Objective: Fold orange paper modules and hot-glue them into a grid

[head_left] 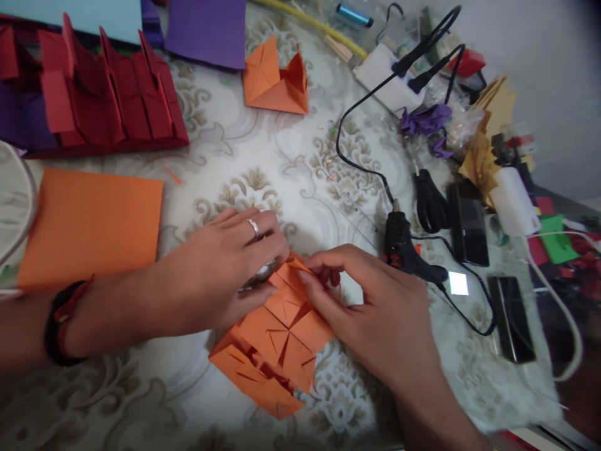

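Note:
A folded orange paper piece [286,319] with several creases and slits lies on the patterned tablecloth before me. My right hand [370,300] pinches its upper right edge between thumb and fingers. On the upper left side, my left hand [230,263] is closed at the paper's edge, with the thumb lying on the paper and the fingers curled over. The left fingertips are partly hidden. A flat orange sheet [98,225] rests beside my left forearm. Farther back stands another folded orange paper piece [276,81], its flaps raised.
At the back left are a red folded paper structure [113,100] and a purple sheet [206,31]. A black glue gun [406,244] lies right of my right hand, its cord running to a white power strip [389,78]. Two dark phones [469,222] lie farther right.

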The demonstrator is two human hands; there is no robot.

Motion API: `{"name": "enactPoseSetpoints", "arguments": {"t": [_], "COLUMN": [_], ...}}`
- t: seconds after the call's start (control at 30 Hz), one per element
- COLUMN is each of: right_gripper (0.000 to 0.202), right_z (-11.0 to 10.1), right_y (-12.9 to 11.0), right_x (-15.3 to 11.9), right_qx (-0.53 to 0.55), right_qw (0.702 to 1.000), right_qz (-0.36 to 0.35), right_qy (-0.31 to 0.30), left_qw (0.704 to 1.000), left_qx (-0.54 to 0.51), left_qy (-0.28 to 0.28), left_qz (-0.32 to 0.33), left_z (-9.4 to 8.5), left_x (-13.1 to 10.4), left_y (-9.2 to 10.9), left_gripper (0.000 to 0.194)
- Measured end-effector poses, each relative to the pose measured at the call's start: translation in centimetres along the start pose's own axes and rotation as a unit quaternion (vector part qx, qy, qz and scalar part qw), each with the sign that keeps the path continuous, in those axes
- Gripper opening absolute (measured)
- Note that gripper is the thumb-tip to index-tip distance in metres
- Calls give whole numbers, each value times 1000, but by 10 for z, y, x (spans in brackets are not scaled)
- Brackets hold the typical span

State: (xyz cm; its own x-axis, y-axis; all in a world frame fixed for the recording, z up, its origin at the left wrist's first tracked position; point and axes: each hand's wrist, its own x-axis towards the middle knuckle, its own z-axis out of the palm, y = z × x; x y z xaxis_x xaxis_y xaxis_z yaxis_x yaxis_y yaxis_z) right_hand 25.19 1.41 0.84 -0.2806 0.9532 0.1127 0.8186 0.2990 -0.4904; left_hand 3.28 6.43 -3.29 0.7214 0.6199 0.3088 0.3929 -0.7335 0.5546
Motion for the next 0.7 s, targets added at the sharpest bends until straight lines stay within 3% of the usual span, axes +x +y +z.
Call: {"name": "enactPoseSetpoints", "arguments": {"t": [0.23,0.4,0.7], "right_gripper": [12,11,20], "right_z": [2,3,-12], "right_y": [2,0,5], "right_x": [0,2,4], "right_qx": [0,7,49], "right_qw": [1000,1000,996], "right_qz": [-1,6,64], "right_qy": [-1,1,-49], "left_qw": [999,996,993], "left_qx": [12,40,67], "left_qy": [11,10,14], "left_qz": [34,80,94], "left_z": [0,-2,0], "left_x": [-3,-4,-4], "left_y": [-2,-2,-4], "left_gripper": [4,17,17]}}
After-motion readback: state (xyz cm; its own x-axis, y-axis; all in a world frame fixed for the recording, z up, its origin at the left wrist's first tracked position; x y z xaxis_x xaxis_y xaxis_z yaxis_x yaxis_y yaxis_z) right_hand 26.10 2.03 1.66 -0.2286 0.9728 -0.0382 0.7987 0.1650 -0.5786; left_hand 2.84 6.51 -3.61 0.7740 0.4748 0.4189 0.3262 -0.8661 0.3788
